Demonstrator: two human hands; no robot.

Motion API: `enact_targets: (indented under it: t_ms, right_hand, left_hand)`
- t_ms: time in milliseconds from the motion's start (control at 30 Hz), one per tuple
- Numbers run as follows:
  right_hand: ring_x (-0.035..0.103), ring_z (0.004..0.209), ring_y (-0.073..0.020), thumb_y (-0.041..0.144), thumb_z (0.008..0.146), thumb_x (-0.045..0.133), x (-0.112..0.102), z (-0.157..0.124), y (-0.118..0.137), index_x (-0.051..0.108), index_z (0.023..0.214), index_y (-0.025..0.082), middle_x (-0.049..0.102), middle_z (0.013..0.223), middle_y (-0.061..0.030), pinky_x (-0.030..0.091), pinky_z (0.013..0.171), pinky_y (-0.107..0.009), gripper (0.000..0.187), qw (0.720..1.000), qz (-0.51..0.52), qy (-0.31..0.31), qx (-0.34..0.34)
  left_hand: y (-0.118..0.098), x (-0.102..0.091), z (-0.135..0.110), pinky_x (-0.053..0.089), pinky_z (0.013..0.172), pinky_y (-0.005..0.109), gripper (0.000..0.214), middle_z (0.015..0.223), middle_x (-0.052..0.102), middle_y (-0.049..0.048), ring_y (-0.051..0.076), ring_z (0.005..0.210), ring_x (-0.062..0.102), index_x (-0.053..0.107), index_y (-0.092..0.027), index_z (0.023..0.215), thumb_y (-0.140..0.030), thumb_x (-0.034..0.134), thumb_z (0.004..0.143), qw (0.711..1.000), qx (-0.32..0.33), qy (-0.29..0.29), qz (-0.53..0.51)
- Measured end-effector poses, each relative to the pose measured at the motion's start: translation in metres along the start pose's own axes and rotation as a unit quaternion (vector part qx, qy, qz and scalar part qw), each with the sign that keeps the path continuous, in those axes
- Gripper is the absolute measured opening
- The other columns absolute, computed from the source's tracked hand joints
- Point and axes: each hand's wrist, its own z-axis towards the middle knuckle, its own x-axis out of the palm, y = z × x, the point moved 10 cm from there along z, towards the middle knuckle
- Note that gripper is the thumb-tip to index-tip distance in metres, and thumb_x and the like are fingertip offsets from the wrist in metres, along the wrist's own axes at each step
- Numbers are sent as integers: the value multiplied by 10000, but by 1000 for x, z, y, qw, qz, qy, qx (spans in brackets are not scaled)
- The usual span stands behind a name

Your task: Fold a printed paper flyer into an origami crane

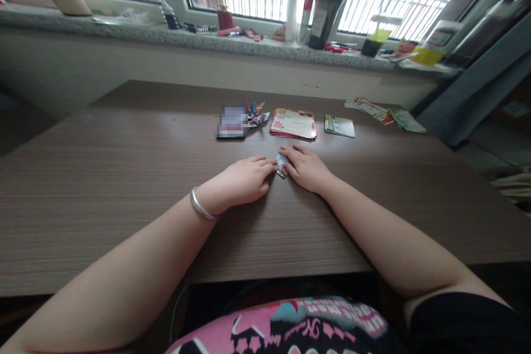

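Observation:
A small folded piece of printed paper (282,166) lies on the brown wooden table (124,177), pinned between both hands. My left hand (243,180), with a silver bangle on its wrist, has its fingers curled and its fingertips pressed on the paper's left edge. My right hand (305,167) lies over the paper's right side with its fingers pressing down on it. Most of the paper is hidden under the fingers.
Behind the hands lie a dark phone (231,121), small folded paper figures (257,114), a stack of red-and-white leaflets (293,123), a green card (339,126) and more leaflets (373,109). Bottles and clutter (323,14) line the stone windowsill.

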Motion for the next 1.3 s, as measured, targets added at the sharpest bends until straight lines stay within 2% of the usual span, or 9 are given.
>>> enact_targets:
  t_ms: [133,300,633,767,900,1033,1167,1233,1300]
  right_hand:
    - [386,1382,-267,280,963,398,0,0,-4,522,1375,154,477,1483,-69,308,1147,-437,449,1000,14,-7,4]
    - [327,1413,-349,484,913,493,2,-3,0,470,1421,133,398,1531,-108,283,1150,-513,618,1000,13,15,1]
    - [274,1440,-376,567,808,612,4,-4,-7,435,1449,153,332,1562,-124,229,1160,-571,783,998,43,39,16]
    - [342,1415,-338,506,855,591,0,-5,-9,522,1388,175,424,1514,-100,270,1153,-544,631,997,75,7,-6]
    - [431,1364,-291,378,872,607,-6,-4,-23,669,1221,231,590,1376,-54,366,1116,-470,383,992,113,-38,32]
    - [536,1261,-266,277,869,596,-11,-3,-30,710,1119,239,645,1299,-52,404,1084,-447,278,990,108,-71,48]
    - [631,1059,-224,230,870,571,-19,-6,-31,722,997,226,712,1101,-61,480,965,-391,197,987,111,-104,52]
    - [635,1004,-211,215,898,515,-25,-9,-25,718,964,226,713,1037,-57,493,911,-368,213,986,109,-119,47]
    - [617,1021,-222,300,894,552,-30,-13,-11,710,999,228,702,1054,-58,487,907,-368,202,988,93,-122,21]
  left_hand:
    - [2,2,-1,350,1125,325,465,1426,532,87,211,1315,484,546,-137,1312,-190,450,860,1000,3,4,0]
    - [1,2,-1,354,1127,349,481,1429,528,92,234,1316,482,532,-123,1335,-210,429,873,1000,-2,0,13]
    - [-1,-3,-1,398,1090,371,439,1369,577,105,245,1277,514,559,-127,1293,-229,448,880,1000,-12,-8,22]
    - [0,-2,-2,388,1100,363,456,1387,563,99,245,1282,508,551,-122,1310,-215,439,879,1000,-6,-7,15]
    - [0,-1,-1,364,1121,361,475,1378,572,95,249,1286,508,544,-114,1325,-197,436,870,1000,0,3,7]
    - [-1,-2,-1,349,1131,349,471,1393,561,100,240,1298,499,547,-113,1325,-196,427,877,1000,-5,-3,-7]
    - [-2,-2,-1,352,1127,331,466,1395,560,89,221,1285,510,562,-132,1317,-184,435,872,999,-2,-9,-42]
    - [-1,-3,-1,367,1116,333,452,1380,571,89,223,1267,526,579,-140,1302,-185,441,874,998,-1,-15,-60]
    - [2,-5,0,391,1096,339,424,1349,593,95,226,1236,549,602,-145,1276,-202,439,889,997,-8,-29,-75]
